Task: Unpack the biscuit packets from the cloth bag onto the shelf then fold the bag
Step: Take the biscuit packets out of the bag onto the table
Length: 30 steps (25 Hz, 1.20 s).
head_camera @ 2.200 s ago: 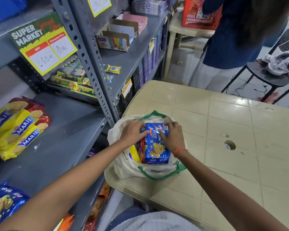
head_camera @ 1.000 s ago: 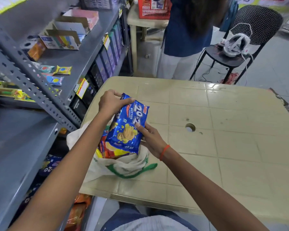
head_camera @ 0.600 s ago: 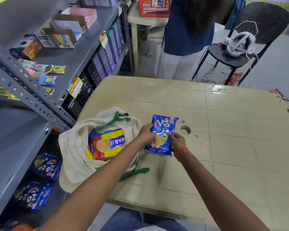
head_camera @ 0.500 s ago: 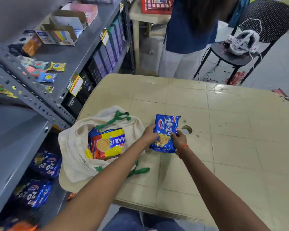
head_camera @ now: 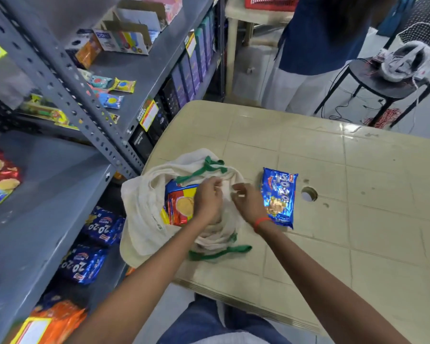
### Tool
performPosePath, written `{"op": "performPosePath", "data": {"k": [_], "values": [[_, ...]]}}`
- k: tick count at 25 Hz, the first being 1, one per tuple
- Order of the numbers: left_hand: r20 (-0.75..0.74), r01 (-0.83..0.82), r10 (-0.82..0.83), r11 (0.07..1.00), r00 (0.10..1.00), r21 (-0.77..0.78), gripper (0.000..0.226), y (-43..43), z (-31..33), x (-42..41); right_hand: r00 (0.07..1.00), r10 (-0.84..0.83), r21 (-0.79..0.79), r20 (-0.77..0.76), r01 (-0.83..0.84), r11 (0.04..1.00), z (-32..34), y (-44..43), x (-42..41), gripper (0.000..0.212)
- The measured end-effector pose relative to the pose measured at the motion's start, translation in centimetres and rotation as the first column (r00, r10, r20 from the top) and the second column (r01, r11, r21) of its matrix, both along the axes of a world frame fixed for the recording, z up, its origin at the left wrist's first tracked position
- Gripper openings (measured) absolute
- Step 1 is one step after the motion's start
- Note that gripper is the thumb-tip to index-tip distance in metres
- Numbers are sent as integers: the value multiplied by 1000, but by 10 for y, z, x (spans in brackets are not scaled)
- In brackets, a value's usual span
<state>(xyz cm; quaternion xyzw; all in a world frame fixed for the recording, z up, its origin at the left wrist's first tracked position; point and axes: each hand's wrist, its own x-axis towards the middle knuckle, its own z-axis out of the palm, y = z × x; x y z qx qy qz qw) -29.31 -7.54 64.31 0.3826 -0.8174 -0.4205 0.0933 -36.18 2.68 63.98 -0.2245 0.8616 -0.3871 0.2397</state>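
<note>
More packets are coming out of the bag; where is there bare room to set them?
Free: the table right of the blue 20-20 packet, and the grey shelf between the Marie packets and its post. Crowded: around the cloth bag.

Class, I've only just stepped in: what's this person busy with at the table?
A person is unpacking biscuit packets from a cloth bag on the table. Both hands are at the bag's mouth: the left hand over a red and yellow packet inside the bag, the right hand beside it. One blue packet lies on the table to the right of the bag, not yet on the shelf.
</note>
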Motion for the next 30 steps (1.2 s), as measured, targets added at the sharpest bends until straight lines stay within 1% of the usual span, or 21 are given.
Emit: {"op": "performPosePath", "data": {"k": [1,2,3,4,5,6,8,9,11,13,14,15,17,20,21,22,23,25,26,27,30], "values": [[126,107,-93,988,988,-111,39,-24,-2,17,992,101,33,69,-103,994,4,-18,16,19],[316,279,-226,951,921,-135,57,-47,-4,32,970,181,100,161,-198,975,3,-32,29,20],[507,451,-345,887,790,-100,78,-63,-6,40,943,200,167,266,-249,954,-2,-39,37,23],[642,581,-413,812,646,-62,95,-77,-8,48,904,167,194,394,-259,946,-10,-45,46,22],[722,670,-432,740,541,-59,107,-83,-9,53,853,103,186,511,-227,956,-19,-47,52,16],[761,714,-419,695,496,-83,115,-83,-11,55,795,42,171,606,-181,968,-27,-48,57,5],[779,737,-374,656,503,-161,121,-81,-18,58,737,-32,126,675,-72,989,-40,-48,60,31],[779,743,-357,639,515,-198,122,-80,-21,58,701,-76,85,709,23,996,-40,-49,61,35],[778,753,-334,608,532,-254,120,-77,-19,56,536,-149,4,831,262,965,-32,-52,67,16],[784,755,-330,606,526,-251,116,-77,-10,51,344,-165,6,924,419,908,-25,-56,71,9],[777,747,-329,613,536,-255,112,-77,-3,47,246,-162,25,956,478,878,-25,-58,71,12],[769,742,-331,616,547,-263,106,-76,6,44,158,-135,35,978,515,857,-24,-60,71,24],[748,729,-350,637,564,-252,95,-74,25,36,42,-97,59,994,543,838,-21,-62,70,45],[750,681,-384,723,539,-120,84,-81,54,27,61,-154,94,986,561,822,-15,-62,71,57],[717,637,-417,769,559,-49,71,-86,61,27,45,-150,98,988,571,815,-13,-61,71,57],[651,568,-445,823,615,26,56,-94,60,29,42,-154,104,987,561,821,-8,-59,71,57],[573,477,-443,873,689,102,49,-101,58,32,47,-155,107,987,533,840,0,-57,71,53],[461,241,-343,933,818,266,40,-112,55,41,125,-154,87,980,424,901,13,-51,73,40],[441,157,-293,935,848,319,37,-116,54,47,172,-133,63,976,363,930,19,-48,74,37],[447,116,-274,930,852,349,37,-119,57,53,208,-108,40,972,307,951,27,-43,75,38],[394,96,-307,876,866,472,41,-120,76,71,351,-28,-29,936,155,988,44,-26,72,31]]}}
